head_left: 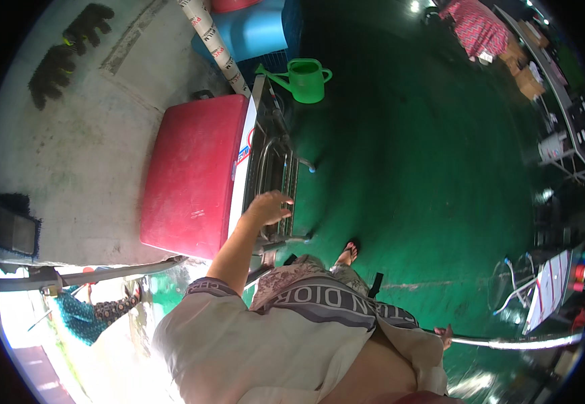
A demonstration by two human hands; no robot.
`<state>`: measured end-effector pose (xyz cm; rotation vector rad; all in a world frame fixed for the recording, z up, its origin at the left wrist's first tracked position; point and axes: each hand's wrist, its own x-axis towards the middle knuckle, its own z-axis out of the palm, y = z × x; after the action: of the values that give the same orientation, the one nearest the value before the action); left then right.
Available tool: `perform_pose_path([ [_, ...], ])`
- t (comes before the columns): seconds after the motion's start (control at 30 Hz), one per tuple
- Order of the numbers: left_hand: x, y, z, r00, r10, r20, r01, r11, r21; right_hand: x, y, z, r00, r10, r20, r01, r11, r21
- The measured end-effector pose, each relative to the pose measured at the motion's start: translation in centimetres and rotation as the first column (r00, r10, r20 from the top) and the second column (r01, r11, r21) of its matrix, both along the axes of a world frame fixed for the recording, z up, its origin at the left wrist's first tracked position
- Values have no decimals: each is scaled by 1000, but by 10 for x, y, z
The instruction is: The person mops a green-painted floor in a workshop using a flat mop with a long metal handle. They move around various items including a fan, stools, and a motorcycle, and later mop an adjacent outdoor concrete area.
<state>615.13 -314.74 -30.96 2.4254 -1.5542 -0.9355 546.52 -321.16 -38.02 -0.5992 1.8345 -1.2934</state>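
Observation:
My left hand (270, 207) is held out in front of me, thumb apart from the loosely bent fingers, with nothing visible in it. It is beside the white side of a red-lidded cooler box (195, 172) and above a metal-framed rack or chair (277, 165); whether it touches either I cannot tell. Low at the right, my right hand (444, 335) shows only in part past my shirt. Its fingers look apart and hold nothing I can see, close to a long shiny metal rail (507, 343).
A green watering can (307, 82) stands on the green floor (420, 175), near a blue plastic bin (255, 30) and a printed tube (215, 47). Dark gloves (51, 75) and a dark-bristled brush (16, 225) are on grey concrete. Another person (90, 316) appears lower left. Tables line the right.

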Motion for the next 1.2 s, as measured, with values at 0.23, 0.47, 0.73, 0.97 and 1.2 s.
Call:
perform_pose_path([
  [0.23, -26, -35, -43, 990, 31, -137, -8, 986, 166, 97, -144, -30, 923, 347, 165, -380, 889, 254],
  [0.47, 7, -108, -100, 959, 96, -268, -45, 981, 189, 196, -273, -56, 867, 434, 246, -495, 808, 319],
  [0.73, 138, -287, -113, 973, 76, -216, -78, 997, -1, 347, -432, -36, 733, 661, 160, -658, 630, 412],
  [0.97, 267, -379, -109, 758, 595, -265, -618, 786, -2, 491, -564, -55, 530, 834, 155, -791, 420, 445],
  [1.2, 377, -401, -152, 50, 727, -684, -999, 47, -23, 628, -652, -80, 308, 936, 167, -856, 196, 479],
])
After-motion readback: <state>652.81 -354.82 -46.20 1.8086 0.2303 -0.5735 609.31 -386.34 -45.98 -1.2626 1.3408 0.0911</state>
